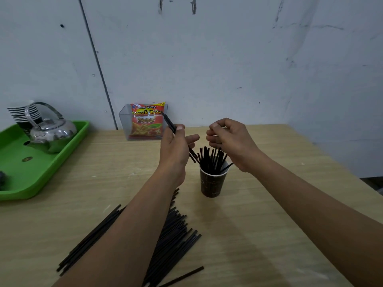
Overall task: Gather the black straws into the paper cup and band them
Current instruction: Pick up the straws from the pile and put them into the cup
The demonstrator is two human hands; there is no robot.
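A dark paper cup point(211, 183) stands upright on the wooden table point(269, 204) with several black straws point(211, 158) sticking out of it. My left hand point(176, 146) hovers just left of the cup and grips a few black straws point(169, 122) between thumb and fingers, their lower ends angled toward the cup's mouth. My right hand point(230, 139) hangs above the cup's right side with fingers curled; nothing shows in it. A big pile of loose black straws point(174, 235) lies on the table near me, partly hidden under my left forearm.
A green tray point(31, 172) at the left holds a metal kettle point(51, 133) and a stack of paper cups point(22, 112). A clear box with a red snack packet point(147, 121) leans against the wall behind the cup.
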